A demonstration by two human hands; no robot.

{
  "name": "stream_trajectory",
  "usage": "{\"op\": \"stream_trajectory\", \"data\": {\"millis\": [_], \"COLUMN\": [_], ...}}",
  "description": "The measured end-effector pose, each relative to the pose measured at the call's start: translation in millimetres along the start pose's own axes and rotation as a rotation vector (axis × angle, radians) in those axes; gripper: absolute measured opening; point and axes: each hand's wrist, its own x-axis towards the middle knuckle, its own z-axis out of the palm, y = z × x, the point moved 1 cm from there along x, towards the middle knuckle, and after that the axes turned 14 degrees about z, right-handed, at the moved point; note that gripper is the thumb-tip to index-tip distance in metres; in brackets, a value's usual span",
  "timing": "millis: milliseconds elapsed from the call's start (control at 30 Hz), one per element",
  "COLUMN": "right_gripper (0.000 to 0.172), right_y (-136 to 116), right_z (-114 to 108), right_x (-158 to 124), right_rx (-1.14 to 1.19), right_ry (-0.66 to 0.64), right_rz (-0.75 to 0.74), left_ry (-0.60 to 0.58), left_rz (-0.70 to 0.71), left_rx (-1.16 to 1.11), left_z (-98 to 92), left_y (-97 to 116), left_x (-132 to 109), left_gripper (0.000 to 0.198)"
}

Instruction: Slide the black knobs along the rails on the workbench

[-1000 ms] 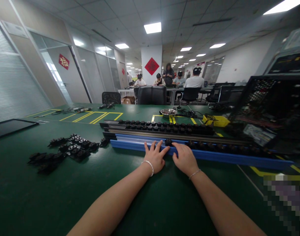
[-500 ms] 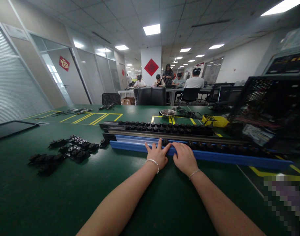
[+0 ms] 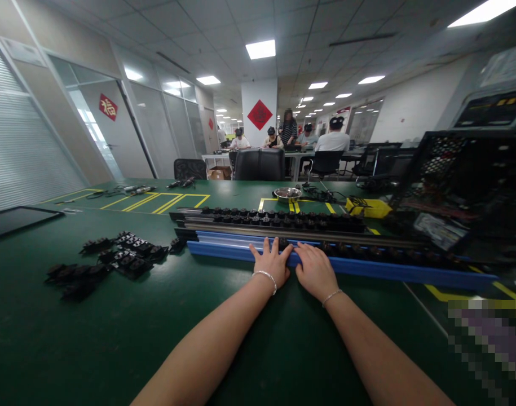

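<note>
1. The left hand point(image 3: 272, 263) lies flat, palm down, with its fingers point(image 3: 266, 248) loosely spread. The tips rest on the blue rail point(image 3: 367, 269) and hold nothing.
2. The right hand point(image 3: 314, 272) lies just beside it, knuckles up and fingers close together. The tips fold over the rail's near edge, and I cannot tell whether they pinch anything.
3. A small black part point(image 3: 283, 243) sits in the rail channel, between the two sets of fingertips and just beyond them.
4. More black parts point(image 3: 367, 252) line the channel to the right of the fingers. A second loaded rail point(image 3: 283, 220) lies beyond the fingertips.
5. Loose black pieces point(image 3: 114, 259) lie on the green table point(image 3: 92, 349), well left of the fingers.
6. Risk, as I judge it: uneven pressure from the two hands could slide the long rail across the table. That could tip parts in the row out of line.
7. A sideways push on the part could also jam it against its neighbours.
</note>
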Motion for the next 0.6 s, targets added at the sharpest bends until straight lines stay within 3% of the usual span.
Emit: {"op": "stream_trajectory", "data": {"millis": [600], "right_gripper": [0.038], "right_y": [0.8], "right_z": [-0.3], "right_x": [0.6], "right_rx": [0.016], "right_ry": [-0.007], "right_rz": [-0.01], "left_ry": [0.044], "left_rz": [-0.02], "left_rx": [0.025], "left_z": [-3.5], "left_y": [-5.8], "left_x": [-6.7], "left_gripper": [0.057]}}
